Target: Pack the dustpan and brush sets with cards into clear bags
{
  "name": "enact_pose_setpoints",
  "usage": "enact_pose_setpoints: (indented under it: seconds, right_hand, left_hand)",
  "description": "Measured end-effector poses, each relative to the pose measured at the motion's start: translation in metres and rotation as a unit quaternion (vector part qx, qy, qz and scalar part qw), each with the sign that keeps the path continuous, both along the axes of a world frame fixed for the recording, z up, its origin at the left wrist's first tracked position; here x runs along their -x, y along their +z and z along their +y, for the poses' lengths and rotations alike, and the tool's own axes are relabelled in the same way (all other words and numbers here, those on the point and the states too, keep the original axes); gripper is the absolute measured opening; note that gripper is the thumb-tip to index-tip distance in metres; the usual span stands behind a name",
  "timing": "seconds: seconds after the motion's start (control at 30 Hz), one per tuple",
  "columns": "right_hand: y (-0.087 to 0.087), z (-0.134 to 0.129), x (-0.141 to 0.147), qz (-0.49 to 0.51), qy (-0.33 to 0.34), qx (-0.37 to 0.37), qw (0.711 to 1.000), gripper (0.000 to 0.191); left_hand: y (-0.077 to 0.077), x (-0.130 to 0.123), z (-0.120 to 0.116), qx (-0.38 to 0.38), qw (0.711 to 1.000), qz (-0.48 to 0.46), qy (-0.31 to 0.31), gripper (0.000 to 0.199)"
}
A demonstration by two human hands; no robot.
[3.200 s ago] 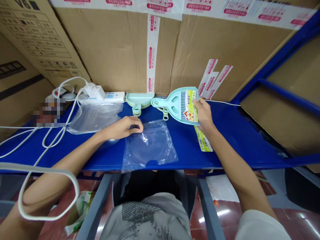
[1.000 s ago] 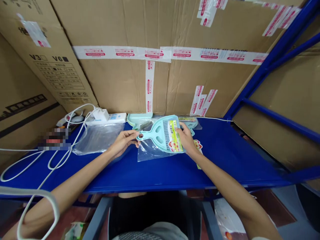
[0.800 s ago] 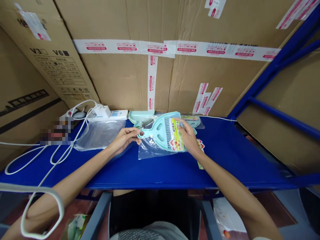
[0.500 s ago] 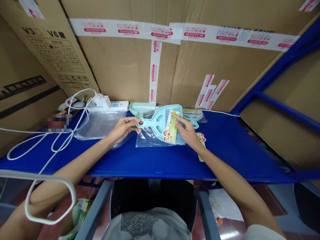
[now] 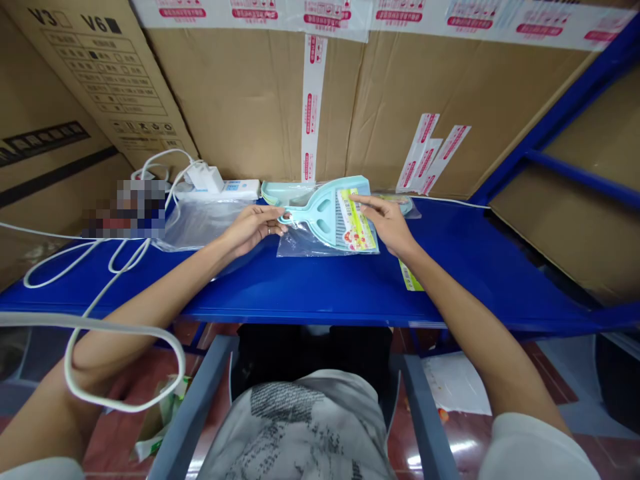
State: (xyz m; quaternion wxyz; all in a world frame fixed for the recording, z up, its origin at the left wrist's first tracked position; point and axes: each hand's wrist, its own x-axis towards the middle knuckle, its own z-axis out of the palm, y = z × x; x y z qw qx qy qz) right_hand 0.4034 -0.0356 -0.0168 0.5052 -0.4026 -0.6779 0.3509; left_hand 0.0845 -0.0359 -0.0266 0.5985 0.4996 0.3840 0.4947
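A light blue toy-sized dustpan (image 5: 323, 215) lies across the middle of the table, its handle pointing left. My left hand (image 5: 253, 230) pinches the looped end of that handle between thumb and fingers. A yellow and white label card (image 5: 357, 223) rests on the ribbed part of the pan. My right hand (image 5: 390, 223) holds the card against the pan at its right edge, index finger stretched along the card's top. Beneath the pan spreads a clear plastic bag (image 5: 297, 247). Another label card (image 5: 411, 275) lies under my right forearm, partly hidden.
Behind the dustpan sits another light blue piece (image 5: 280, 192); a bagged one (image 5: 407, 205) is right of my right hand. Clear bags (image 5: 195, 223), a power strip (image 5: 240, 190) and looped white cables (image 5: 125, 260) occupy the left. Large cardboard boxes (image 5: 250, 100) wall the back.
The view has tilted down, so everything sits higher in the picture. On the pan, the label card has turned to slant the other way and shifted right. My left hand keeps the handle.
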Motion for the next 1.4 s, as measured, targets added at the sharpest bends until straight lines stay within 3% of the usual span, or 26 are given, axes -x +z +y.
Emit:
enact_pose_setpoints:
  seconds: [0.3,0.43,0.57,0.8,0.93,1.0,1.1,1.27,1.4]
  right_hand:
    - [-0.008,0.002,0.005,-0.028,-0.036,-0.044,0.998,0.033]
    - [-0.006,0.000,0.006,-0.013,-0.020,-0.016,1.000,0.039]
    - [-0.006,0.001,0.005,0.060,-0.041,0.044,0.996,0.061]
    - [-0.005,0.009,0.001,0.132,-0.073,0.102,0.983,0.067]
    - [0.003,0.007,-0.001,0.117,0.018,0.205,0.972,0.042]
    - [0.009,0.006,-0.004,0.112,0.034,0.207,0.971,0.024]
    - [0.016,0.006,-0.014,0.141,0.007,0.175,0.974,0.012]
    - [0.022,0.007,-0.025,0.181,0.000,0.144,0.973,0.014]
    - [0.018,0.005,-0.013,0.221,0.042,0.196,0.954,0.030]
  left_hand:
    - [0.001,0.000,0.000,0.029,0.999,0.005,0.014,0.003]
    - [0.000,0.001,0.002,0.022,1.000,0.006,0.021,0.002]
    - [-0.003,0.005,0.006,0.001,0.999,-0.010,0.043,0.004]
    - [0.000,0.006,0.008,0.004,0.998,-0.025,0.055,0.005]
    - [0.004,0.005,0.006,0.002,0.998,-0.031,0.061,0.005]
    - [0.006,0.007,0.007,0.001,0.997,-0.034,0.073,0.004]
    - [0.008,0.011,0.010,-0.004,0.994,-0.040,0.097,0.003]
    - [0.008,0.013,0.012,-0.011,0.994,-0.045,0.103,0.003]
    - [0.008,0.009,0.010,-0.007,0.994,-0.043,0.103,0.007]
